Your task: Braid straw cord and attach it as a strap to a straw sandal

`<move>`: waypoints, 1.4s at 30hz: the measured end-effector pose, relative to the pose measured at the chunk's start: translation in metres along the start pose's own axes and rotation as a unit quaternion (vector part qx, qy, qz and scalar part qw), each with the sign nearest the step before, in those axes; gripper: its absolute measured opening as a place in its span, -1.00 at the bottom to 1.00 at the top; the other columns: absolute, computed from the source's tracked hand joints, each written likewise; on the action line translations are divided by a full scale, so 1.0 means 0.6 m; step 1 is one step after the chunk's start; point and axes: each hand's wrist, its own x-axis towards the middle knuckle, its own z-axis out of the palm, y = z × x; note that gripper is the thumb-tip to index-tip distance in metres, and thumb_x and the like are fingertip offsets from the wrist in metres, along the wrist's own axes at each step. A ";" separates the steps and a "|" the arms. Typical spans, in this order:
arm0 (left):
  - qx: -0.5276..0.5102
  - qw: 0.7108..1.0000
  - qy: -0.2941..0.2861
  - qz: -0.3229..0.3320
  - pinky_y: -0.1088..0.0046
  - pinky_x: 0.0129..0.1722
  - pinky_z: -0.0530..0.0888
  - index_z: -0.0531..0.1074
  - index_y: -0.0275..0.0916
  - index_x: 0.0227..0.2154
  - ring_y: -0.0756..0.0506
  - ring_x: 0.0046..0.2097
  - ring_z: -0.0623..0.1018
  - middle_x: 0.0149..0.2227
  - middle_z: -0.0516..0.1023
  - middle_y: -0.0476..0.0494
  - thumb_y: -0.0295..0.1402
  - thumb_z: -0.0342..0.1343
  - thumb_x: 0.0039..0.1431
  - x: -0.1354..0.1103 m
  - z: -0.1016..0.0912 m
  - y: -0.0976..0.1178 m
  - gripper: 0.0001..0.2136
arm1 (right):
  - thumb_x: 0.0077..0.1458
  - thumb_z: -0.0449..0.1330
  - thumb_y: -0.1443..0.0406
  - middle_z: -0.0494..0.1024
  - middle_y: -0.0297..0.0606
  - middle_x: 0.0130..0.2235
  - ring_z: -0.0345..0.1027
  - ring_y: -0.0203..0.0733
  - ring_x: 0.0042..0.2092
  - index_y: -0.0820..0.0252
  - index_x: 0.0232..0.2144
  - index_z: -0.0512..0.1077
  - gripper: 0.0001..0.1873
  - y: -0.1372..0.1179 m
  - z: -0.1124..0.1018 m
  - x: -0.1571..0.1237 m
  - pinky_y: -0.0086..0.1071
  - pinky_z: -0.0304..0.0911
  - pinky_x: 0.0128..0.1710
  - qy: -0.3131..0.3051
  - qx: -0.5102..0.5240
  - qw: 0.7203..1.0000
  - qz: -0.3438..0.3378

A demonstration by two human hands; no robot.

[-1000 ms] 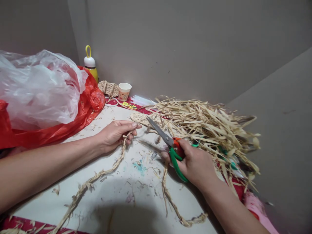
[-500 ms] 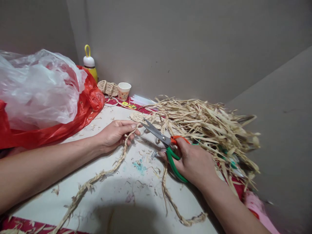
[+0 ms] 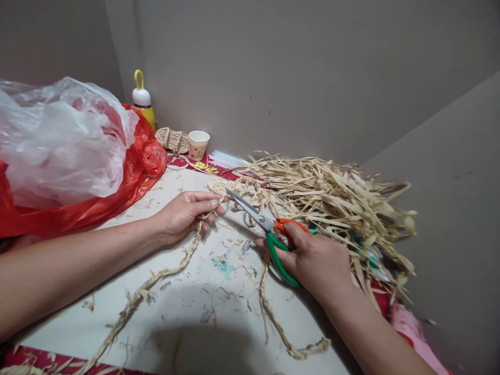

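My left hand pinches a braided straw cord between thumb and fingers. From there the cord trails down across the white board toward the lower left. My right hand is closed round scissors with one green and one orange handle. The scissors' blades point up and left, parted, their tips close to the cord at my left fingertips. Whether they touch it, I cannot tell. Another length of braided cord lies below my right hand. Behind the blades sits a coiled piece of braided straw.
A heap of loose straw strips lies to the right. On the left bulges a clear plastic bag over a red bag. At the back stand a yellow bottle and a paper cup. Straw scraps litter the white board.
The scissors have shifted slightly, and their blades are turned differently beside the cord. My left hand keeps its pinch in nearly the same place.
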 end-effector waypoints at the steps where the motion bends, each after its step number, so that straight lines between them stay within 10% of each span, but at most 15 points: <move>1: -0.008 1.000 0.004 -0.002 0.63 -0.65 0.37 0.54 -0.39 -0.30 0.11 -0.58 0.39 -0.42 0.52 -0.13 -0.55 0.15 0.06 0.000 0.001 0.002 -0.87 | 0.08 0.02 -0.03 0.31 -0.34 -0.75 0.16 -0.26 -0.68 0.16 -0.54 0.43 -0.56 0.001 0.001 -0.001 -0.45 -0.17 -0.59 0.006 0.008 1.000 0.004; 15: -0.047 0.998 0.031 -0.002 0.62 -0.56 0.43 0.50 -0.37 -0.30 0.08 -0.51 0.47 -0.39 0.57 -0.18 -0.59 0.11 0.10 0.001 0.001 0.004 -0.87 | 0.07 0.05 0.05 0.36 -0.34 -0.66 0.31 -0.16 -0.58 0.16 -0.42 0.34 -0.70 -0.009 -0.014 0.013 -0.42 -0.13 -0.57 -0.104 0.056 0.993 -0.022; 42: -0.040 0.999 0.000 -0.029 0.57 -0.50 0.46 0.50 -0.38 -0.31 0.05 -0.50 0.48 -0.35 0.60 -0.25 -0.61 0.14 0.00 -0.002 -0.004 0.004 -0.83 | 0.06 0.01 -0.13 0.35 -0.32 -0.74 0.21 -0.23 -0.66 0.16 -0.52 0.46 -0.47 -0.004 -0.001 0.001 -0.45 -0.16 -0.59 -0.007 0.000 1.000 -0.011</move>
